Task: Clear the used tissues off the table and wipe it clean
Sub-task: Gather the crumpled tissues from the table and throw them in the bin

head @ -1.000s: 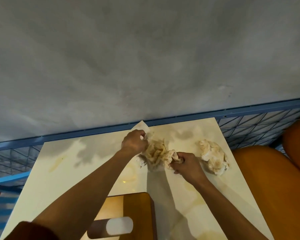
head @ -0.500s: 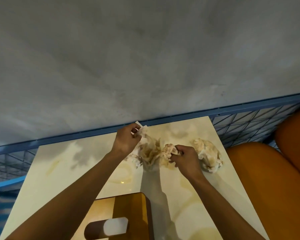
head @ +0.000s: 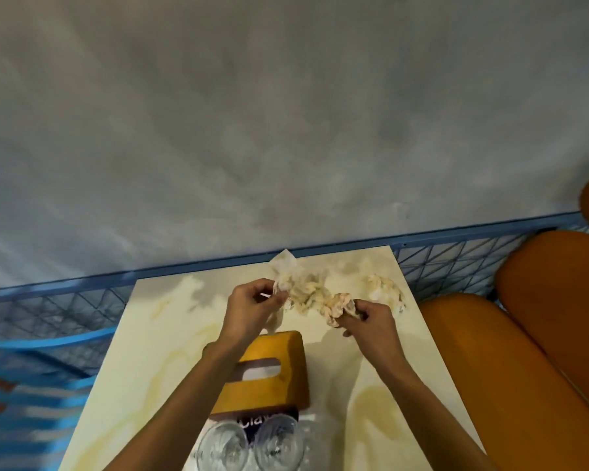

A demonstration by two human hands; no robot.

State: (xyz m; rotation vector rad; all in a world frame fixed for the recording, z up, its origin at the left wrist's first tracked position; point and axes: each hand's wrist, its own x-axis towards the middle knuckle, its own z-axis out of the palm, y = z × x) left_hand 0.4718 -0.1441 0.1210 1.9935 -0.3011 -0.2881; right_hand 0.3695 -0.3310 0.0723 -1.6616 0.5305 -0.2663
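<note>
The left hand (head: 252,309) and right hand (head: 371,322) each pinch one end of a stained tissue (head: 308,294) in curled fingers (head: 351,312), above the worktop (head: 143,362). Another wad (head: 385,288) lies just right of it.

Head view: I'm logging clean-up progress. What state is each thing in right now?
Table: stained, not yet wiped.
Held tissue: crumpled, stained, lifted off the table.
Other tissue: crumpled, lying on the table.
Left hand: pinches held tissue.
Right hand: grips held tissue.
Tissue box: tissue showing in slot.
Glasses: look empty.
</note>
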